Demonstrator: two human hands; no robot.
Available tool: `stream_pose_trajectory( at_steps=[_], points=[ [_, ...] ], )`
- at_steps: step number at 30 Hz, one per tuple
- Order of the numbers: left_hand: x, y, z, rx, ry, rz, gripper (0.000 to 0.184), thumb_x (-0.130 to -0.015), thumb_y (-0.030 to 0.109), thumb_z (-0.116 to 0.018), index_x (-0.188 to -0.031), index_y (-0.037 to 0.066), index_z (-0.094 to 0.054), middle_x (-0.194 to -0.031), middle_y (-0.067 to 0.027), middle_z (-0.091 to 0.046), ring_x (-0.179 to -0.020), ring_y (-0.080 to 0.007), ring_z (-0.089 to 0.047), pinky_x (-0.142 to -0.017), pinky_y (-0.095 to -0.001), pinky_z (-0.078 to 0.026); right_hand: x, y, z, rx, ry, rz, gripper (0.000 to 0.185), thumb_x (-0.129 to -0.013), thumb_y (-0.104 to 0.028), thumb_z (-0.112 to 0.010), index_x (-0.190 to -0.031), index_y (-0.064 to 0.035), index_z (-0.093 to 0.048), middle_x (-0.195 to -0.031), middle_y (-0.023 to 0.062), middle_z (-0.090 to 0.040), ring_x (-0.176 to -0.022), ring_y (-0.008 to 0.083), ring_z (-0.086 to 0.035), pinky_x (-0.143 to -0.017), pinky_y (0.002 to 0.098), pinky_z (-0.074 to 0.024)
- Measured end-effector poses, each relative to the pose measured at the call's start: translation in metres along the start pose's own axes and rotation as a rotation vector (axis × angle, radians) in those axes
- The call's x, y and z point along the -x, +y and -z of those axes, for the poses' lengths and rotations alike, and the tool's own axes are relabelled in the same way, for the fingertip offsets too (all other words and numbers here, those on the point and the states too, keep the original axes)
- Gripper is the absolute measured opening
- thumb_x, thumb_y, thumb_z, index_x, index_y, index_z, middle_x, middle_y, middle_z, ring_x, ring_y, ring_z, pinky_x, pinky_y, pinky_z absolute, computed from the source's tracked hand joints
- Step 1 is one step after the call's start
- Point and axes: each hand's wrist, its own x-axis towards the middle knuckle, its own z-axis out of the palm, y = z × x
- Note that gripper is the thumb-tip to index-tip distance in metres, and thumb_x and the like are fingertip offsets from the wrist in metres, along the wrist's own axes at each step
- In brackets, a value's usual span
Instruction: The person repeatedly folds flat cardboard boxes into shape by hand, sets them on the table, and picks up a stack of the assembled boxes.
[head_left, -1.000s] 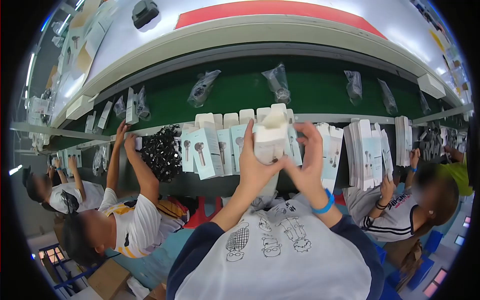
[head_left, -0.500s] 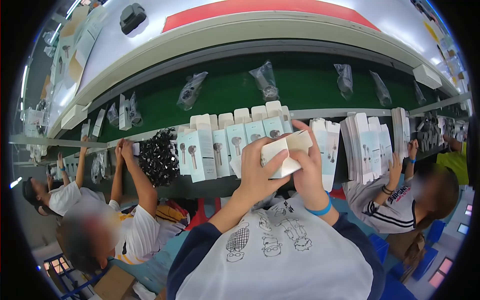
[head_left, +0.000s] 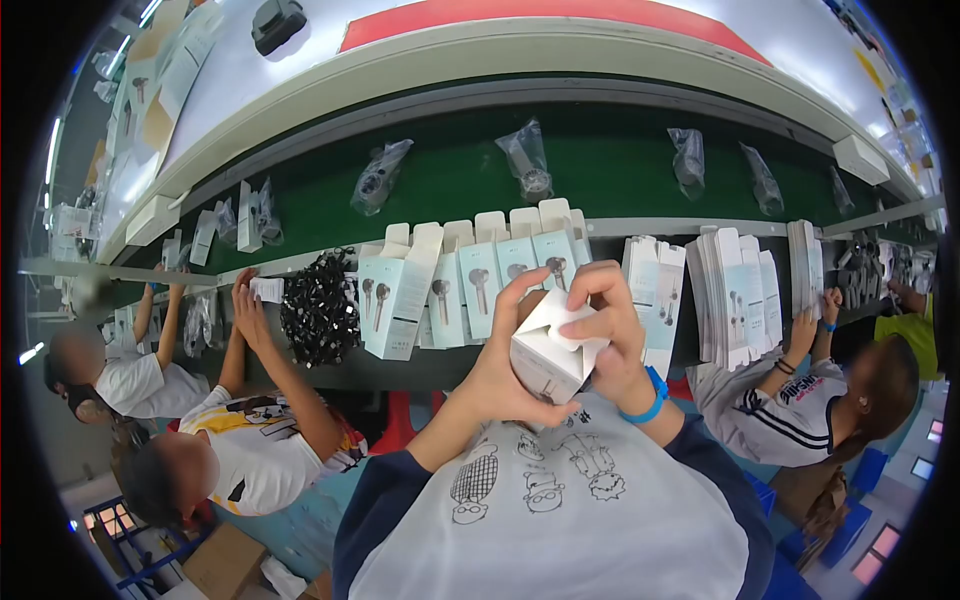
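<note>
A small white cardboard box [head_left: 549, 368] is held up in front of my chest, its end with the folded flaps tilted toward me. My left hand [head_left: 497, 368] wraps round its side, thumb along the lower edge. The fingers of my right hand [head_left: 618, 335] are bent over the flaps and press on them from the right. Just beyond my hands stands a row of printed light-blue and white boxes [head_left: 478, 287] with their top flaps up. A flat stack of similar cartons [head_left: 655, 300] lies to the right of my right hand.
A green conveyor belt [head_left: 610, 165] carries bagged devices [head_left: 527, 165]. A heap of black cables [head_left: 318, 310] lies left of the boxes; more flat cartons [head_left: 730, 300] are stacked at right. Co-workers sit on both sides, one person's hand [head_left: 250, 315] near the cables.
The box has turned so its flap end faces me, and its flaps are folded further in. My right fingers have moved onto the flaps. The co-workers at left have shifted their arms.
</note>
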Motion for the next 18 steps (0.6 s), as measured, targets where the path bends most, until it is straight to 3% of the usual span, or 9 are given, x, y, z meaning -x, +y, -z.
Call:
stream_pose_trajectory(
  at_steps=[1, 5, 7, 8, 9, 11, 12, 16, 18],
  points=[
    [0.001, -0.001, -0.001, 0.001, 0.001, 0.000, 0.118, -0.052, 0.011, -0.083, -0.146, 0.010, -0.010, -0.120, -0.0163, -0.046, -0.115, -0.0278, -0.047, -0.099, -0.0390, -0.037, -0.002, 0.003, 0.004, 0.110, -0.090, 0.144, 0.047, -0.093, -0.052, -0.044, -0.097, -0.0094, -0.062, -0.105, 0.0149, -0.048, -0.090, 0.0267, -0.045, -0.083, 0.0399, -0.0390],
    [0.006, -0.002, 0.001, 0.082, 0.042, 0.003, 0.120, -0.052, 0.011, -0.083, -0.147, 0.010, -0.008, -0.123, -0.0169, -0.047, -0.117, -0.0287, -0.047, -0.100, -0.0401, -0.036, -0.006, 0.002, 0.004, 0.156, -0.168, 0.177, 0.060, -0.086, -0.066, -0.047, -0.102, -0.0102, -0.063, -0.109, 0.0182, -0.048, -0.093, 0.0316, -0.046, -0.085, 0.0436, -0.0388],
    [0.005, -0.006, -0.001, 0.085, 0.102, -0.011, 0.121, -0.053, 0.011, -0.083, -0.147, 0.010, -0.007, -0.124, -0.0171, -0.047, -0.118, -0.0289, -0.047, -0.100, -0.0405, -0.036, -0.006, 0.002, 0.004, 0.121, -0.175, 0.148, 0.074, -0.075, -0.078, -0.050, -0.104, -0.0108, -0.063, -0.111, 0.0201, -0.048, -0.097, 0.0330, -0.047, -0.087, 0.0450, -0.0389],
    [0.004, -0.008, -0.001, 0.095, 0.086, -0.040, 0.121, -0.054, 0.012, -0.084, -0.148, 0.010, -0.007, -0.127, -0.0179, -0.046, -0.120, -0.0295, -0.046, -0.101, -0.0410, -0.035, -0.003, 0.006, 0.011, 0.117, -0.254, 0.151, 0.074, -0.070, -0.071, -0.064, -0.111, -0.0095, -0.061, -0.118, 0.0238, -0.047, -0.107, 0.0376, -0.047, -0.091, 0.0468, -0.0385],
    [0.005, -0.011, 0.000, 0.105, 0.069, -0.068, 0.121, -0.055, 0.013, -0.084, -0.148, 0.010, -0.007, -0.130, -0.0186, -0.046, -0.122, -0.0300, -0.046, -0.102, -0.0415, -0.035, -0.003, 0.002, 0.007, 0.112, -0.258, 0.153, 0.074, -0.070, -0.071, -0.064, -0.111, -0.0095, -0.061, -0.118, 0.0238, -0.047, -0.107, 0.0376, -0.047, -0.091, 0.0468, -0.0385],
    [0.012, -0.020, 0.010, -0.049, 0.104, -0.141, 0.121, -0.056, 0.014, -0.085, -0.148, 0.009, -0.007, -0.133, -0.0196, -0.044, -0.125, -0.0321, -0.044, -0.104, -0.0429, -0.033, -0.009, -0.013, -0.007, -0.003, -0.143, -0.073, 0.074, -0.066, -0.053, -0.077, -0.118, -0.0055, -0.057, -0.127, 0.0266, -0.044, -0.117, 0.0394, -0.045, -0.097, 0.0473, -0.0367],
    [0.015, -0.023, 0.013, -0.203, 0.132, -0.214, 0.120, -0.058, 0.015, -0.086, -0.148, 0.009, -0.007, -0.136, -0.0206, -0.042, -0.127, -0.0341, -0.042, -0.105, -0.0442, -0.032, -0.012, -0.018, -0.005, 0.156, -0.182, -0.132, 0.079, -0.059, -0.030, -0.084, -0.124, -0.0009, -0.051, -0.132, 0.0253, -0.045, -0.120, 0.0376, -0.047, -0.100, 0.0442, -0.0370],
    [0.018, -0.007, 0.010, -0.568, 0.168, -0.249, 0.114, -0.059, 0.019, -0.085, -0.147, 0.005, -0.014, -0.139, -0.0225, -0.038, -0.132, -0.0400, -0.035, -0.110, -0.0479, -0.026, -0.001, -0.033, 0.020, 0.316, -0.197, -0.350, 0.073, -0.059, -0.012, -0.078, -0.125, 0.0003, -0.049, -0.121, 0.0175, -0.055, -0.108, 0.0326, -0.057, -0.095, 0.0382, -0.0430],
    [0.039, -0.009, 0.028, -0.712, 0.416, -0.153, 0.093, -0.066, 0.018, -0.079, -0.142, 0.001, -0.028, -0.140, -0.0219, -0.038, -0.132, -0.0372, -0.035, -0.109, -0.0461, -0.027, 0.000, -0.017, 0.017, 0.406, -0.071, -0.244, 0.068, -0.058, -0.009, -0.076, -0.121, -0.0023, -0.051, -0.125, 0.0173, -0.050, -0.117, 0.0336, -0.050, -0.099, 0.0396, -0.0392]
  ],
)
